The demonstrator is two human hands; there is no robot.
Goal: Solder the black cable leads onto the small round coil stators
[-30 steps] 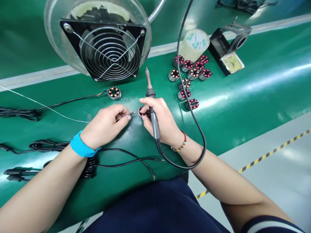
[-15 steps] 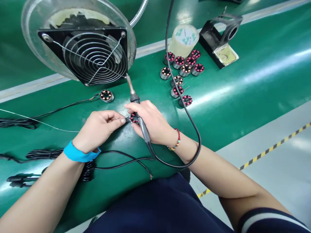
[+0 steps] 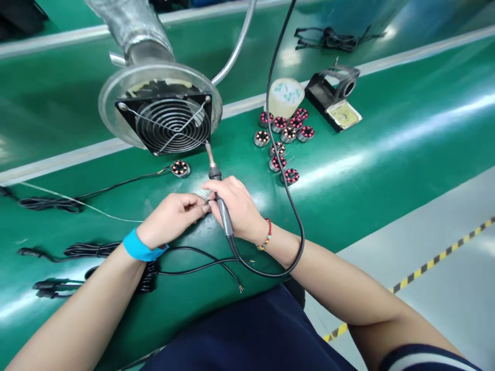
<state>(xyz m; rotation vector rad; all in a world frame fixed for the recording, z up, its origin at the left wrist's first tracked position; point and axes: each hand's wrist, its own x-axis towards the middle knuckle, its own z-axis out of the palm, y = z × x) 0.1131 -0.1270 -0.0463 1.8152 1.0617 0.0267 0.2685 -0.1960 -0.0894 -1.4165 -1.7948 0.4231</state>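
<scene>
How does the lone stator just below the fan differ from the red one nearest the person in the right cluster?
The lone stator shows copper-coloured windings; the red stator shows red ones. A black cable joins the lone stator through thin wires; none is seen joined to the red stator. The soldering iron's cord crosses in front of the red stator, but not the lone stator. Both are round and show several windings.
</scene>
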